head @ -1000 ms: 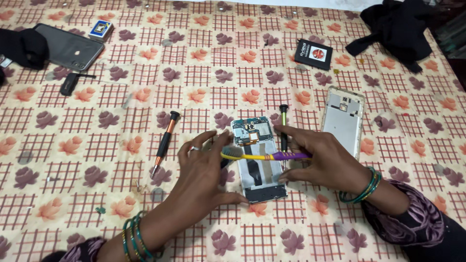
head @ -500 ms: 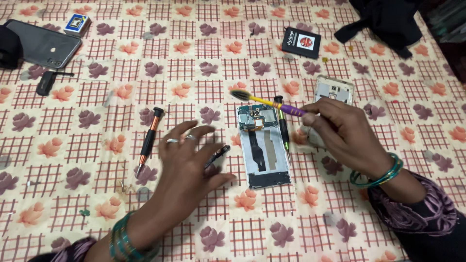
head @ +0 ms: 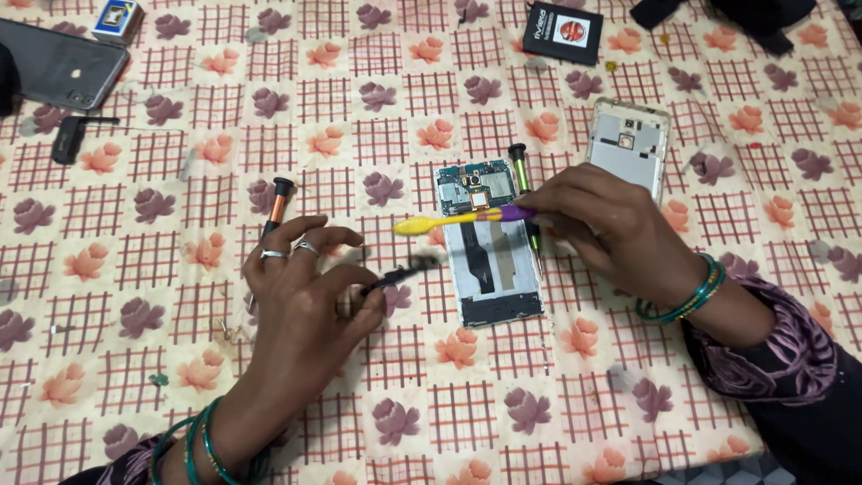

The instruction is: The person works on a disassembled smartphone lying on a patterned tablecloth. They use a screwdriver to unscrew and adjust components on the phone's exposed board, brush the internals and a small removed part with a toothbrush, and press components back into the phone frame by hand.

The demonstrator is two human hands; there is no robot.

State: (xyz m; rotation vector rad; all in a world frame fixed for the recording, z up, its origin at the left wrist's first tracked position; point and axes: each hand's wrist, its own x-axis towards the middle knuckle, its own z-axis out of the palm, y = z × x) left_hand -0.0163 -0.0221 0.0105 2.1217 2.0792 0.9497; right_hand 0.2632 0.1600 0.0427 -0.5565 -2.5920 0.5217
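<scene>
An opened phone (head: 489, 242) lies face down on the flowered cloth, its circuit board showing at the top. My right hand (head: 606, 229) holds a yellow and purple toothbrush (head: 458, 219) level over the phone's upper part, bristle end pointing left. My left hand (head: 310, 301) is just left of the phone and pinches a small dark strip-like part (head: 400, 272), blurred. A green-handled screwdriver (head: 521, 175) lies along the phone's right edge, partly under my right hand.
An orange-and-black screwdriver (head: 277, 205) lies behind my left hand. The phone's silver back cover (head: 627, 144) rests at the upper right. A dark phone (head: 58, 63), a small blue box (head: 117, 18), a black box (head: 564, 31), a black tool (head: 72, 135) and dark cloth (head: 718, 13) sit along the far side.
My left hand picked up a small dark part and lifted it beside the phone. My right hand moved the toothbrush across the phone's upper part. The view has shifted closer.
</scene>
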